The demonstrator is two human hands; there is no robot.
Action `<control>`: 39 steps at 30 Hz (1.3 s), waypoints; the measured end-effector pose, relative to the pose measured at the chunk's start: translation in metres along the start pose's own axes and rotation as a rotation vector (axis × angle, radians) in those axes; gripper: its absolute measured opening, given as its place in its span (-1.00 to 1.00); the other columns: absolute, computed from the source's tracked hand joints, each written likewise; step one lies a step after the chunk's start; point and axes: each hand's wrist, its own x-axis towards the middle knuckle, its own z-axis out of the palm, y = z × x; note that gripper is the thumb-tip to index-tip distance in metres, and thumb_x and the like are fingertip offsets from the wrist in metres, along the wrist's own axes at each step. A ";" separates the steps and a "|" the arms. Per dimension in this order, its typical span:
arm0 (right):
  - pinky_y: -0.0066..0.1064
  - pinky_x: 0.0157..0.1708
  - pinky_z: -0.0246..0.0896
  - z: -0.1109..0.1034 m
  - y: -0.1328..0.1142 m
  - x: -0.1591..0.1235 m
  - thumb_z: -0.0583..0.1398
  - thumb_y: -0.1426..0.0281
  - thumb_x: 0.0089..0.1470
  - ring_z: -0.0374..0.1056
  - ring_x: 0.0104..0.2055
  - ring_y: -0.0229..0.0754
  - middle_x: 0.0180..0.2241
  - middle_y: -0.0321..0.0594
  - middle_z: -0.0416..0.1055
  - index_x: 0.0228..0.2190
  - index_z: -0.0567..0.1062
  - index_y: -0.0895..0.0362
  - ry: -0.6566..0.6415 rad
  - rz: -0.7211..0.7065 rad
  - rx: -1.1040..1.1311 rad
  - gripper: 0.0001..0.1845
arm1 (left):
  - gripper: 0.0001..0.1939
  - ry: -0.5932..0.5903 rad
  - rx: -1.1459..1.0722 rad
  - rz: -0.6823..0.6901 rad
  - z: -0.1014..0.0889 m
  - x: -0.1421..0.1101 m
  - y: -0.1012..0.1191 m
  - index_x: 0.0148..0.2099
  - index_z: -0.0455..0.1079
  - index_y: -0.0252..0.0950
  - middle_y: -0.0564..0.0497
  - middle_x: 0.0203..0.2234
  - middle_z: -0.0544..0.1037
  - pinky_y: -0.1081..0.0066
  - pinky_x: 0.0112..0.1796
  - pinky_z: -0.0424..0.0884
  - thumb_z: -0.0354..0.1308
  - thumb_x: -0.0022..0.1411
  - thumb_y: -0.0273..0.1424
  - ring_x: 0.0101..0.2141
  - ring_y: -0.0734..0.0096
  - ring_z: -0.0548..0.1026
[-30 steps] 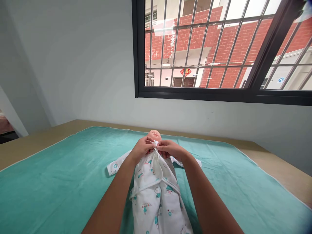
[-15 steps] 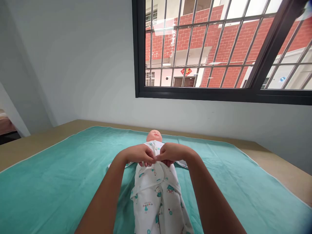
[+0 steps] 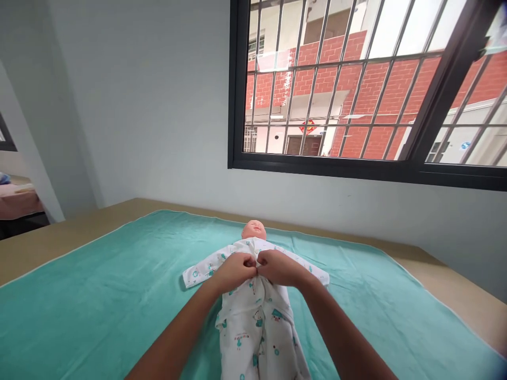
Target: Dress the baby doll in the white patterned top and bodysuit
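A baby doll (image 3: 254,230) lies on its back, its head toward the wall. It wears a white baby outfit (image 3: 241,327) with teal and small coloured prints, a long-sleeved top over trousers. The sleeves spread out to both sides. At the front of the top, my left hand (image 3: 236,270) pinches the fabric with closed fingers. My right hand (image 3: 279,268) meets it there, also pinching the cloth at the doll's middle. The fingertips nearly touch, and whatever fastening lies between them is hidden.
Under the doll a teal cloth (image 3: 119,295) with a pale edge covers most of a tan table (image 3: 67,232). Behind stand a grey-white wall (image 3: 158,105) and a dark-framed barred window (image 3: 317,164). Far left, pink bedding (image 3: 18,203) shows past the wall's corner.
Both hands have shifted slightly down the view, still together at the front of the top. The doll's sleeves show more fully now. The camera has tilted up a little.
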 end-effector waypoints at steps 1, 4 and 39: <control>-0.41 -0.53 -0.13 0.011 0.003 -0.004 0.10 0.48 -0.16 0.05 -0.53 -0.29 -0.64 -0.34 0.21 -0.68 0.19 0.13 0.100 0.003 0.056 -0.82 | -0.87 0.058 -0.029 0.019 0.006 -0.004 -0.003 -0.53 0.23 -0.27 0.15 -0.63 0.29 0.46 -0.50 0.10 0.06 0.02 -0.39 -0.52 0.49 0.22; -0.43 -0.50 -0.11 0.042 0.014 -0.016 0.08 0.45 -0.14 0.04 -0.49 -0.28 -0.61 -0.36 0.18 -0.63 0.20 0.12 0.328 0.077 0.373 -0.87 | -0.80 0.207 -0.186 0.056 0.024 -0.014 -0.012 -0.50 0.23 -0.28 0.15 -0.61 0.29 0.45 -0.43 0.14 0.07 0.11 -0.32 -0.49 0.48 0.23; -0.54 -0.64 -0.07 0.042 0.029 -0.028 0.28 0.17 -0.02 0.16 -0.64 -0.38 -0.65 -0.37 0.28 -0.54 0.42 0.17 -0.013 0.145 1.090 -0.68 | -0.66 0.172 -0.248 0.068 0.039 -0.025 -0.018 -0.50 0.12 -0.25 0.15 -0.59 0.21 0.42 -0.42 0.09 -0.06 0.28 -0.19 -0.49 0.47 0.16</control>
